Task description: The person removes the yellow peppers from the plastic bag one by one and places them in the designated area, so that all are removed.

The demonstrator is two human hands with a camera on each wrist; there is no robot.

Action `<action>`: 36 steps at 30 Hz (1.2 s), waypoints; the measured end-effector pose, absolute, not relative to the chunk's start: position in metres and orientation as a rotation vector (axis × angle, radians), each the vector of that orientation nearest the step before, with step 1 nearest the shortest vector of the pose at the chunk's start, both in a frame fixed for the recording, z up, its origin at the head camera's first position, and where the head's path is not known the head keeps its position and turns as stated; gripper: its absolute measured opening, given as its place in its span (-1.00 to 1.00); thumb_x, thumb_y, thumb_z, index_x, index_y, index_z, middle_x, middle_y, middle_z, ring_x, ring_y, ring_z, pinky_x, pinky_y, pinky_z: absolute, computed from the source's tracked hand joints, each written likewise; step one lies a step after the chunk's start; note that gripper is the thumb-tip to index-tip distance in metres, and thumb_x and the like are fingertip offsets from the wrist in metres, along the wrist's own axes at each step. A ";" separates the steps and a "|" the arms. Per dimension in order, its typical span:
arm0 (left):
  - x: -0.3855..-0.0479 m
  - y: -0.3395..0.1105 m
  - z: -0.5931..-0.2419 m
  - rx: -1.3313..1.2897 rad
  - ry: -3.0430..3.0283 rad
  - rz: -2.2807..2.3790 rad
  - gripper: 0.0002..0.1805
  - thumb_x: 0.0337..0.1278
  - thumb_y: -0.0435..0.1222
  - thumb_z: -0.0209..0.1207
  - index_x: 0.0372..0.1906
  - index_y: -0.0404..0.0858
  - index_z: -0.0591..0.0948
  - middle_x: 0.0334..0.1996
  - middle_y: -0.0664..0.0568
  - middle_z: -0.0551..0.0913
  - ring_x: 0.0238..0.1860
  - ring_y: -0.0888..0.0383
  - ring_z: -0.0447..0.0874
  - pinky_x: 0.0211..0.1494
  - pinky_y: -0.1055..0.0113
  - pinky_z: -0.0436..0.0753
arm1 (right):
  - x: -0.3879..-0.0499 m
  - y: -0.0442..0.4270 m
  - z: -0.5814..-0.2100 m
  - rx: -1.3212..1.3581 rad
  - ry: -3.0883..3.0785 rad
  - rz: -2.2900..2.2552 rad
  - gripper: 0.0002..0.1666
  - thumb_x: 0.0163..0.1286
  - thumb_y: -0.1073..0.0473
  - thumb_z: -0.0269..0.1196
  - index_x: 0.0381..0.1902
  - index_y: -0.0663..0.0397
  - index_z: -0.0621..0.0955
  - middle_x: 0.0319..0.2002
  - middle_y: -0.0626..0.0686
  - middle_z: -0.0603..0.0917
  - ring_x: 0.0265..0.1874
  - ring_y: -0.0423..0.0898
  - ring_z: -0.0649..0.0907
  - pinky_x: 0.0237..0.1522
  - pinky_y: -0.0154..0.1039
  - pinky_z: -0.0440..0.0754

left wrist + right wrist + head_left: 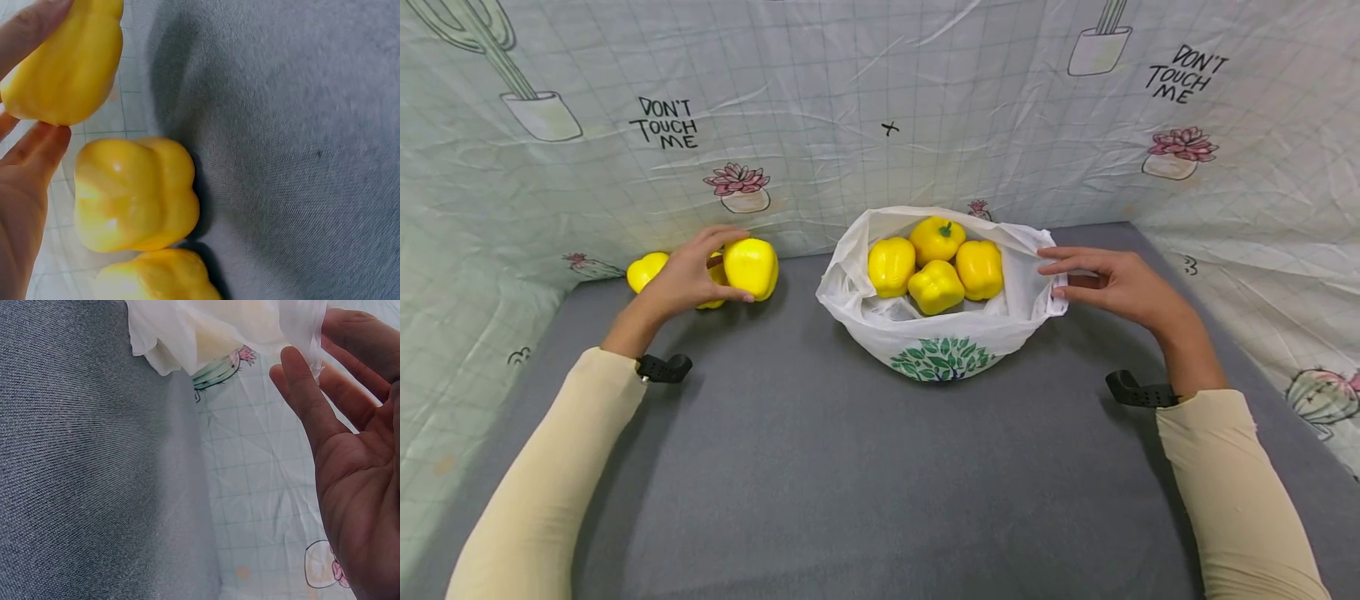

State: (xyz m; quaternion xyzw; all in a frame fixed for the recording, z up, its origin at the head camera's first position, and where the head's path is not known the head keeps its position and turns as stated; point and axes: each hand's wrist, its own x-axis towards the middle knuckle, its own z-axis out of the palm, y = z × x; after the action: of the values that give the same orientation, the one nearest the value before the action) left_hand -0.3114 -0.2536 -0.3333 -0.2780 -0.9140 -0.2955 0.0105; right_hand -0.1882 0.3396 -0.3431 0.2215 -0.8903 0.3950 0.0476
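In the head view a white bag with a green tree print lies with its mouth wide, several yellow peppers inside. My right hand pinches the bag's right rim; the right wrist view shows that hand with the thin white plastic between thumb and fingers. At the left, my left hand grips a yellow pepper by its sides, raised off the table in the left wrist view, where the pepper is between thumb and fingers. Below it are two more peppers, partly behind the hand in the head view.
A grey cloth-covered table extends toward me in front of the bag. Behind and at both sides hangs a pale printed sheet with cactus drawings, meeting the table's back edge close behind the peppers and bag.
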 end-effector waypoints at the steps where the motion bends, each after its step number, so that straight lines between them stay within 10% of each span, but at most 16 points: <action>1: -0.312 -0.254 -0.333 -0.888 -2.856 -0.876 0.02 -0.19 -0.24 0.64 0.46 -0.31 0.38 0.43 -0.24 0.30 0.41 -0.22 0.26 0.43 -0.25 0.33 | -0.188 0.339 -0.343 0.674 -2.713 1.211 -0.53 0.29 0.39 0.40 0.18 0.16 0.69 0.37 0.12 0.53 0.32 -0.42 0.41 0.07 -0.63 0.47; 36: -0.327 -0.261 -0.332 -0.985 -3.000 -0.379 0.07 -0.13 -0.06 0.59 0.48 -0.38 0.35 0.41 -0.31 0.40 0.42 -0.28 0.32 0.47 -0.20 0.28 | -0.186 0.332 -0.339 0.647 -2.759 1.134 -0.55 0.29 0.34 0.42 0.16 0.07 0.71 0.33 0.09 0.57 0.22 -0.53 0.44 0.04 -0.67 0.46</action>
State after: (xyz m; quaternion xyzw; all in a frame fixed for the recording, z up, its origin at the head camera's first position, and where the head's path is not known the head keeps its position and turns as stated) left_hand -0.3273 -0.2607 -0.3318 -0.3097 -0.9431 -0.1191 -0.0194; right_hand -0.1860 0.3317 -0.3389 0.2119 -0.9030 0.3711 0.0445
